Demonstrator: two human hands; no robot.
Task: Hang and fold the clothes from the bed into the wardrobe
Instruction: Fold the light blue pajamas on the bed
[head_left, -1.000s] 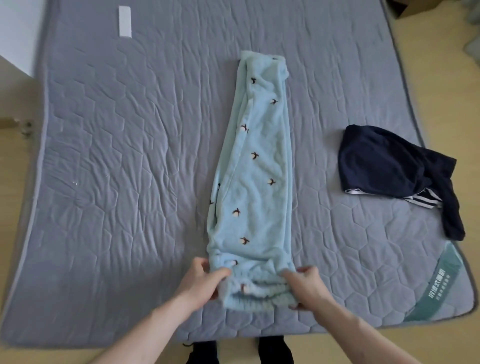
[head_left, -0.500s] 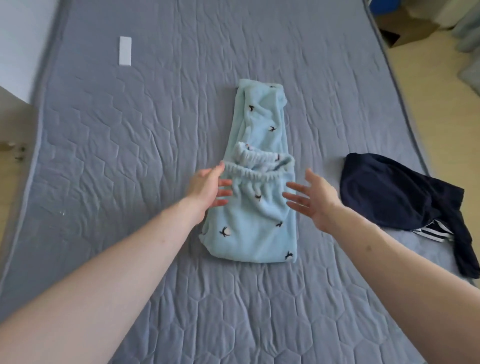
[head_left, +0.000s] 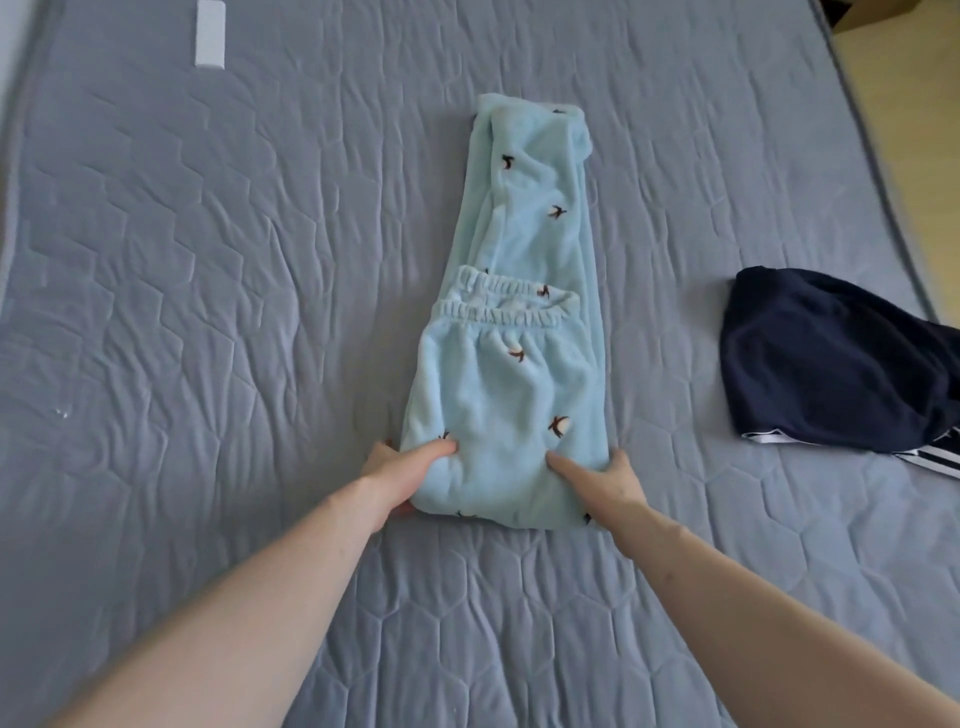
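Hands gripping folded pale-blue fleece trousers (head_left: 506, 395), left hand (head_left: 402, 467) and right hand (head_left: 602, 478) pinching near corners

Folded trousers (head_left: 511, 374) mid-bed (head_left: 208, 312), dark garment (head_left: 831, 364) to their right, tag (head_left: 210, 32) far-left

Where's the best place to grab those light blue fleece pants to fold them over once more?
Probably the near folded edge of the pants, coming from the person's side. It is the thick doubled end, with the waistband lying across the middle and a single layer beyond. The left hand and right hand already pinch its two near corners, thumbs on top, so both can carry it toward the far cuffs evenly.
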